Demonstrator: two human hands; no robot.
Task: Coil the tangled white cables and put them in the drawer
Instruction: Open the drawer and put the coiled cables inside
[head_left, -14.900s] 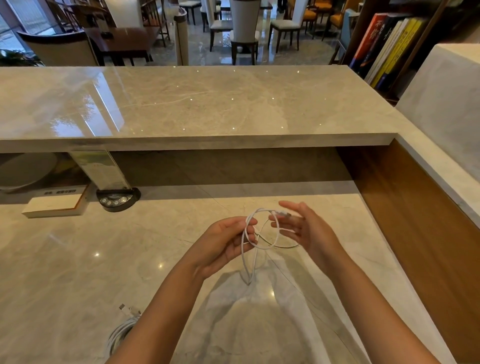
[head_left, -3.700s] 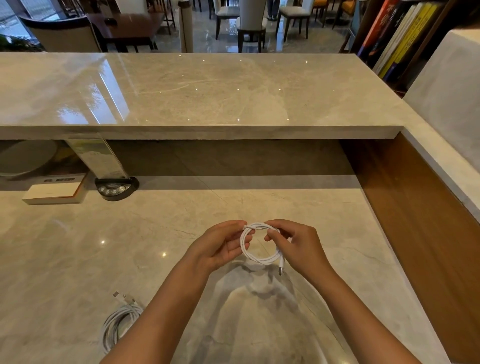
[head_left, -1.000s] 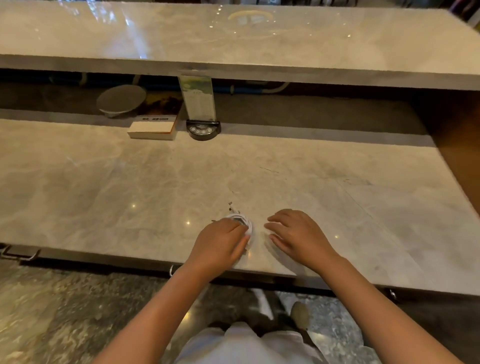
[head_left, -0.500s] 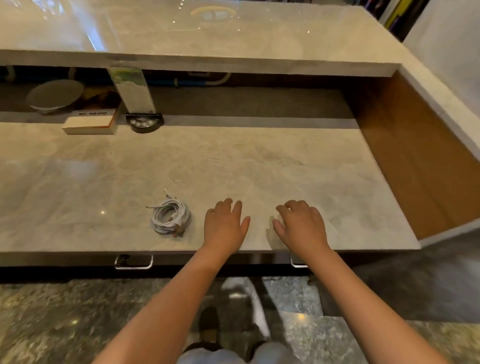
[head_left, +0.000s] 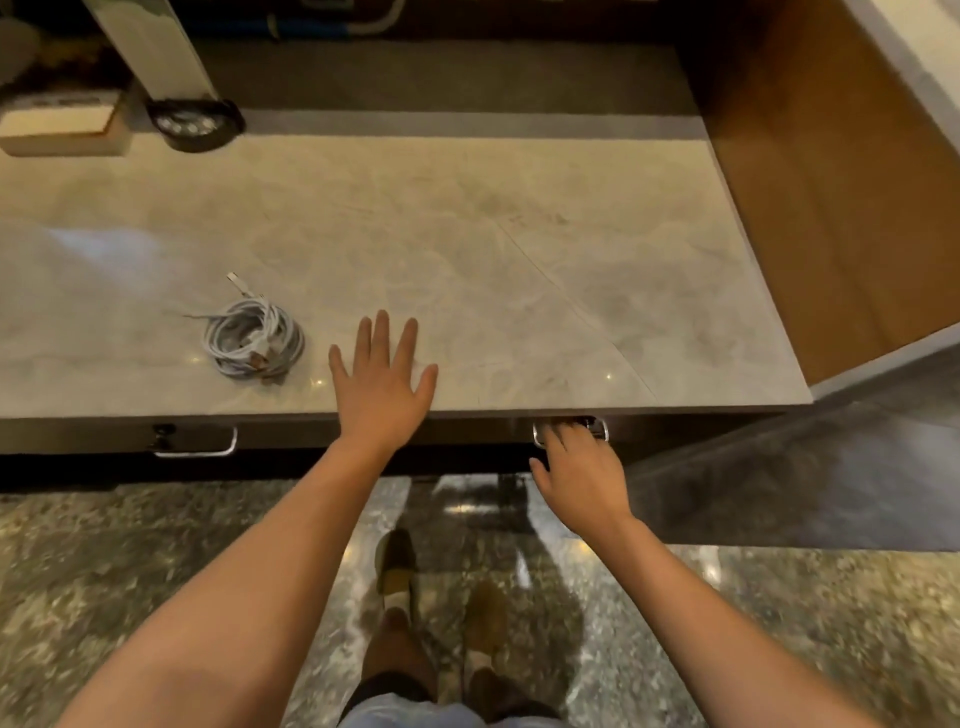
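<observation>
The marble counter (head_left: 519, 270) bore the finished work: the white cables (head_left: 254, 340) lay coiled just left of the left hand (head_left: 382, 382), which was spread flat at the counter's edge. Below it the drawer (head_left: 467, 434) looked shut. The right hand (head_left: 579, 475) curled its fingers around the drawer handle (head_left: 570, 432), so opening and stowing seemingly remained.
</observation>
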